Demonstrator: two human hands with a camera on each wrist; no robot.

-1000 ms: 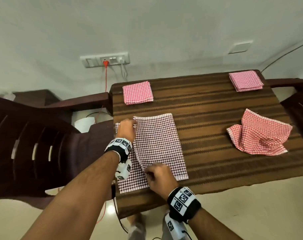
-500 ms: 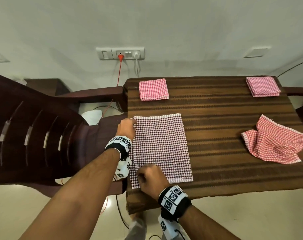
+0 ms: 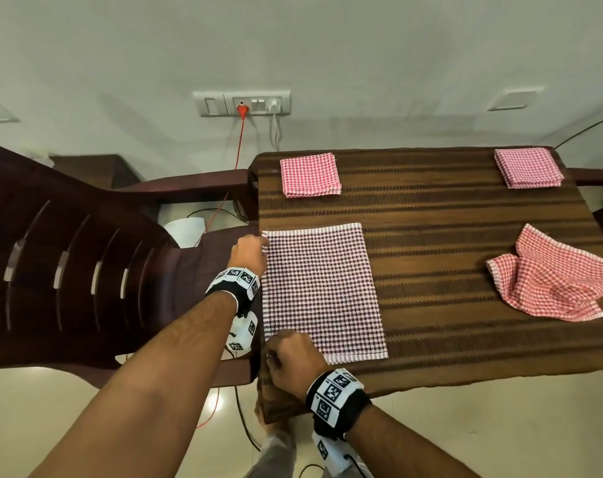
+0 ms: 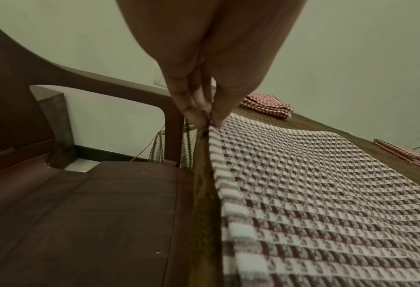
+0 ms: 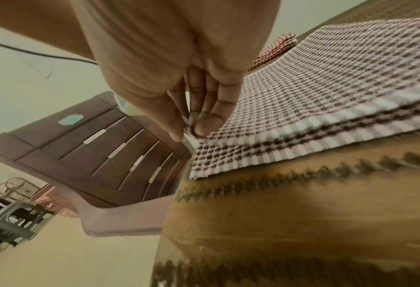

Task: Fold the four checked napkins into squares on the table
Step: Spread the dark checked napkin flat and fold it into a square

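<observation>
A dark maroon checked napkin lies folded in half at the left edge of the brown striped table. My left hand pinches its far left corner. My right hand pinches its near left corner, where the two layers show. Two red checked napkins lie folded into squares at the far left and the far right. A third red checked napkin lies crumpled at the right edge.
A dark brown plastic chair stands against the table's left side. A wall socket with a red cable is behind the table. Another dark chair part touches the table's right side.
Both hands drew the napkin's top layer leftward until it covered the lower layer; the exposed strip on the left is gone. The head view shifted left.
</observation>
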